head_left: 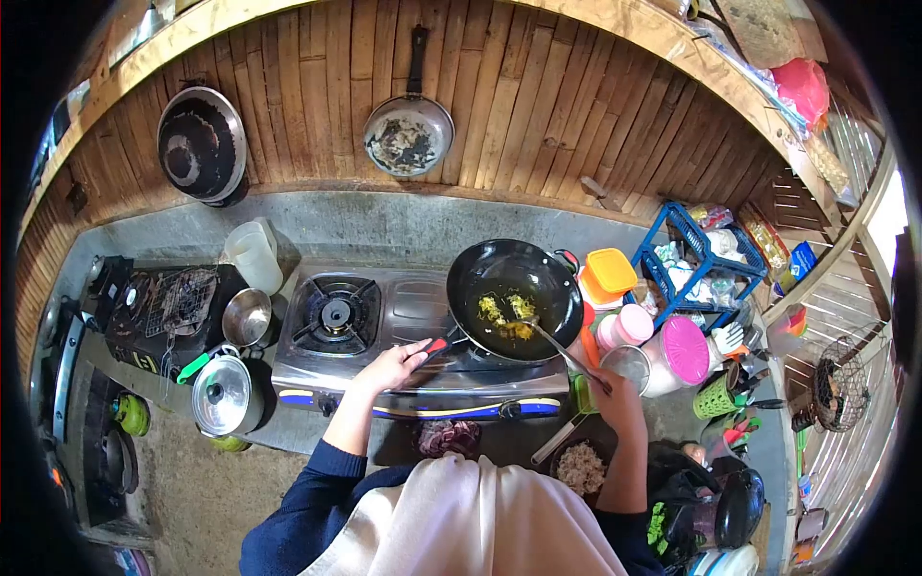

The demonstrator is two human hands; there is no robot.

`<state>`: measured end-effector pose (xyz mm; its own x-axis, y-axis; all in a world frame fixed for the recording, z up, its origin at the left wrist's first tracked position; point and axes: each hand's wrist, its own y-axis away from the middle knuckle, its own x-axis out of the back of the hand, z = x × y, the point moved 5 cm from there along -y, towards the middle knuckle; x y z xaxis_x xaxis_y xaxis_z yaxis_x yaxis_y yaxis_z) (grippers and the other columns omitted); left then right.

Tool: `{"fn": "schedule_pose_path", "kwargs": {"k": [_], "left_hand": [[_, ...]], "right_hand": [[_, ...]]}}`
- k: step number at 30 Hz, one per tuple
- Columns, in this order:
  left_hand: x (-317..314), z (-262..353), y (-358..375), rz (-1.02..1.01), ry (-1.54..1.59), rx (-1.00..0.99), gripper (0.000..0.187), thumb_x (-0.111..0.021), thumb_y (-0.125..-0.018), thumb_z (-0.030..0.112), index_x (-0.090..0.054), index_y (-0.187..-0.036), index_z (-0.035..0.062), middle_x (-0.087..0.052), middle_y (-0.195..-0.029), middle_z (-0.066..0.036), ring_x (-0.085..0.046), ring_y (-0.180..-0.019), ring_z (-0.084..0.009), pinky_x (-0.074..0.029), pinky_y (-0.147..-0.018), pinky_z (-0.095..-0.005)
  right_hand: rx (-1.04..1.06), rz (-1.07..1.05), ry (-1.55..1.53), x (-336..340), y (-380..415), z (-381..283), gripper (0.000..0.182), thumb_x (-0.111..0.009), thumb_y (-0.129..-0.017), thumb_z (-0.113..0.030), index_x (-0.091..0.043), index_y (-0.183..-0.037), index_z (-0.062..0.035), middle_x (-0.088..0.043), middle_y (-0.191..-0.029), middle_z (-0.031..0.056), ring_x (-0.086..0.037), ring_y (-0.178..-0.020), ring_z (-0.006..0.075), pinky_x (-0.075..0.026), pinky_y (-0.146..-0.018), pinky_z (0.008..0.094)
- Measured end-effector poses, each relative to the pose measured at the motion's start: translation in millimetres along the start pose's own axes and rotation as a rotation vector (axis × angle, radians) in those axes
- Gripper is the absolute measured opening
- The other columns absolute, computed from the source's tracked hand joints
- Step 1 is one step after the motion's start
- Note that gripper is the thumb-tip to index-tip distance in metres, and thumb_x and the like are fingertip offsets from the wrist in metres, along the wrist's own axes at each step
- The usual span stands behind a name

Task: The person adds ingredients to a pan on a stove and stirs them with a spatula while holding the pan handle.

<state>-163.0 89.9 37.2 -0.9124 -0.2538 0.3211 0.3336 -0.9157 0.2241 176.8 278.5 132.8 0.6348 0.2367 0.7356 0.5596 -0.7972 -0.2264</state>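
A black wok (485, 274) sits over the right burner of the two-burner gas stove (415, 288). My left hand (396, 367) is closed around its red and black handle (437, 347). Inside the wok lie yellow clumps (492, 307), perhaps scrambled egg, in a little oil. My right hand (619, 396) grips the long metal handle of a spatula (565, 353), whose tip reaches the food; the blade is hard to make out. Below my right hand, a bowl of cooked rice (581, 468) stands near the counter's front edge.
The left burner (335, 313) holds no pan. Beside the stove stand a lidded pot (223, 396), a small saucepan (248, 318) and a plastic pitcher (254, 255). Crowding the right side are an orange-lidded container (610, 273), a pink-lidded jar (684, 349) and a blue rack (684, 305).
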Motion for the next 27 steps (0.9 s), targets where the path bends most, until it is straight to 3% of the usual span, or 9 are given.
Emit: {"fn": "schedule_pose_path", "kwargs": {"k": [1, 3, 6, 14, 16, 19, 20, 22, 27], "left_hand": [[-0.3, -1.0, -0.2, 0.002, 0.003, 0.012, 0.038, -0.048, -0.096, 0.025, -0.047, -0.134, 0.0229, -0.038, -0.054, 0.006, -0.033, -0.043, -0.0056, -0.031, -0.042, -0.0227], [-0.4, -1.4, -0.5, 0.003, -0.013, 0.004, 0.038, -0.048, -0.096, 0.024, -0.046, -0.134, 0.0228, -0.038, -0.054, 0.006, -0.033, -0.043, -0.0056, -0.031, -0.042, -0.0227], [-0.4, 2.5, 1.3, 0.006, -0.037, 0.017, 0.039, -0.047, -0.096, 0.024, -0.045, -0.135, 0.0226, -0.038, -0.054, 0.006, -0.033, -0.043, -0.0058, -0.031, -0.041, -0.0228], [1.9, 0.3, 1.1, 0.022, -0.036, 0.048, 0.039, -0.049, -0.094, 0.026, -0.048, -0.133, 0.023, -0.048, -0.056, 0.001, -0.042, -0.044, -0.008, -0.038, -0.044, -0.0257], [1.4, -2.7, -1.5, 0.013, -0.048, -0.013, 0.039, -0.049, -0.095, 0.026, -0.048, -0.133, 0.0234, -0.048, -0.056, 0.001, -0.042, -0.044, -0.0078, -0.038, -0.044, -0.0254], [-1.1, -5.2, -1.4, 0.001, 0.002, 0.018, 0.038, -0.048, -0.096, 0.024, -0.047, -0.134, 0.0206, -0.042, -0.057, 0.005, -0.035, -0.045, -0.006, -0.033, -0.044, -0.0225], [-1.2, -3.8, -1.3, 0.005, 0.001, 0.015, 0.038, -0.048, -0.096, 0.024, -0.047, -0.134, 0.0206, -0.042, -0.057, 0.005, -0.035, -0.045, -0.006, -0.033, -0.044, -0.0225], [-1.8, -2.0, 0.6, 0.02, -0.016, 0.048, 0.038, -0.049, -0.096, 0.025, -0.048, -0.133, 0.0218, -0.043, -0.058, 0.005, -0.036, -0.046, -0.006, -0.034, -0.045, -0.0225], [-1.4, 8.4, 6.5, 0.039, -0.043, 0.028, 0.037, -0.049, -0.096, 0.026, -0.049, -0.132, 0.0223, -0.043, -0.059, 0.005, -0.036, -0.046, -0.0061, -0.035, -0.045, -0.0233]], "right_hand": [[-0.003, 0.003, 0.002, 10.0, 4.7, -6.3, 0.021, -0.063, -0.08, -0.012, -0.067, -0.1, -0.0066, -0.065, -0.081, 0.0189, -0.066, -0.073, 0.0315, -0.051, -0.066, 0.0365], [0.006, -0.012, 0.118, 28.7, 13.8, -20.4, 0.019, -0.062, -0.082, -0.006, -0.065, -0.099, 0.0011, -0.067, -0.081, 0.0164, -0.065, -0.073, 0.0192, -0.049, -0.067, 0.0307], [0.024, 0.013, 0.051, 49.5, 20.4, -20.5, 0.019, -0.065, -0.078, -0.011, -0.068, -0.096, -0.0033, -0.066, -0.079, 0.0186, -0.066, -0.071, 0.0296, -0.051, -0.065, 0.0343], [-0.043, 0.029, 0.206, 45.9, 18.4, -6.9, 0.018, -0.066, -0.075, -0.011, -0.069, -0.093, -0.0074, -0.066, -0.08, 0.0164, -0.065, -0.073, 0.0304, -0.051, -0.065, 0.0365], [0.016, 0.015, 0.144, 29.1, 8.8, 12.4, 0.019, -0.064, -0.079, -0.006, -0.066, -0.097, -0.0009, -0.067, -0.082, 0.0146, -0.066, -0.071, 0.0213, -0.05, -0.066, 0.0308], [0.049, 0.032, 0.029, 9.4, -10.3, 30.1, 0.02, -0.065, -0.079, -0.008, -0.065, -0.099, -0.0025, -0.066, -0.077, 0.0148, -0.064, -0.066, 0.0208, -0.049, -0.062, 0.032], [0.053, 0.033, 0.027, 5.0, -15.0, 34.0, 0.02, -0.065, -0.079, -0.008, -0.065, -0.099, -0.0025, -0.066, -0.077, 0.0148, -0.064, -0.066, 0.0208, -0.049, -0.062, 0.032], [-0.083, 0.011, 0.042, -5.3, -25.3, 29.4, 0.02, -0.062, -0.08, -0.015, -0.067, -0.098, -0.0071, -0.065, -0.08, 0.017, -0.065, -0.073, 0.0315, -0.05, -0.064, 0.0388], [-0.022, 0.029, 0.086, -40.9, -53.3, 29.3, 0.022, -0.062, -0.081, -0.015, -0.065, -0.102, -0.0061, -0.066, -0.081, 0.0162, -0.065, -0.074, 0.0294, -0.05, -0.066, 0.0369]]}}
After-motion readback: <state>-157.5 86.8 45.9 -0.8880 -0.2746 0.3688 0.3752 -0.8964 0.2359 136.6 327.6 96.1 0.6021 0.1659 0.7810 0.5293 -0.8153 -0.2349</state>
